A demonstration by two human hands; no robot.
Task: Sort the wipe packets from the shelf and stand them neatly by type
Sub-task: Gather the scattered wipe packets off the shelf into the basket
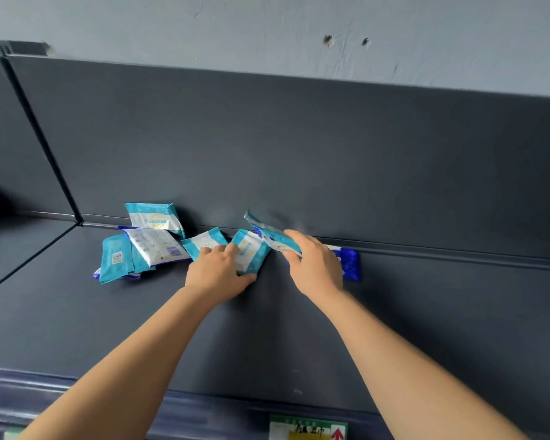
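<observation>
Several teal-and-white wipe packets lie loose at the back of a dark shelf [267, 328]. My left hand [218, 269] grips one teal packet [251, 252] near the middle, thumb under its lower edge. Another teal packet [204, 241] lies just left of those fingers. My right hand [315, 265] holds a teal packet [269, 233] lifted and tilted toward the back panel. Behind that hand a dark blue packet [351, 265] rests partly hidden. At the left, one teal packet [154, 217] leans on the back panel above a heap of packets [134, 255].
The dark back panel [299, 147] rises right behind the packets. A vertical divider [45, 144] closes the bay at the left. A price-label strip [308, 430] with a red arrow runs along the shelf's front edge.
</observation>
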